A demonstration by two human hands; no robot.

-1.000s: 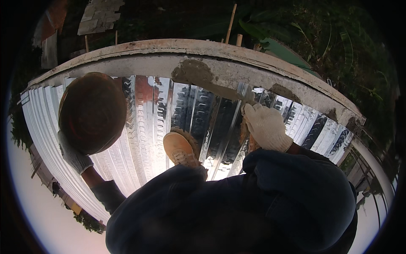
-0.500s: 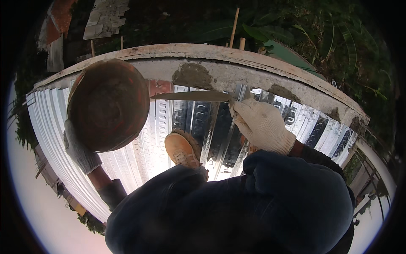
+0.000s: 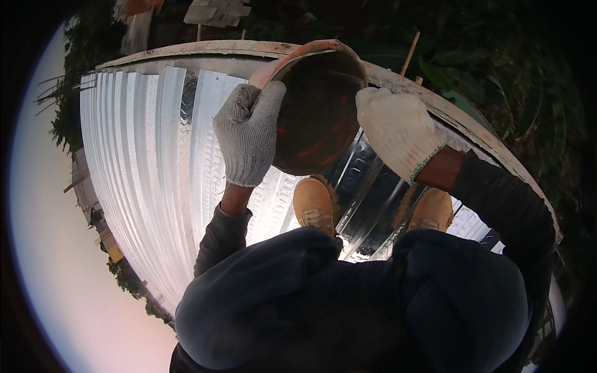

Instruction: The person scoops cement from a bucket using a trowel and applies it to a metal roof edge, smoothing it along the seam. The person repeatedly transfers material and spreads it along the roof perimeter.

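A round, mortar-stained bucket (image 3: 320, 118) is tipped over at the concrete edge, its dark inside facing me and its orange-red outer side showing at the upper left. My left hand (image 3: 250, 127), in a grey-white knit glove, is closed on the bucket's left side. My right hand (image 3: 398, 127), in a cream knit glove, is closed at the right rim. The trowel seen in it a moment before cannot be made out against the dark bucket. The bucket covers part of the concrete.
Ribbed shiny metal decking (image 3: 149, 155) lies under my tan shoes (image 3: 314, 202). A concrete strip with a board edge (image 3: 460, 118) curves along the far side. Beyond it are a wooden stake (image 3: 410, 54), dark plants and a roof sheet (image 3: 216, 12).
The bucket has gone from the left to the middle and been tipped over. My left hand moved along with it; my right hand rose to its rim. The view has shifted left.
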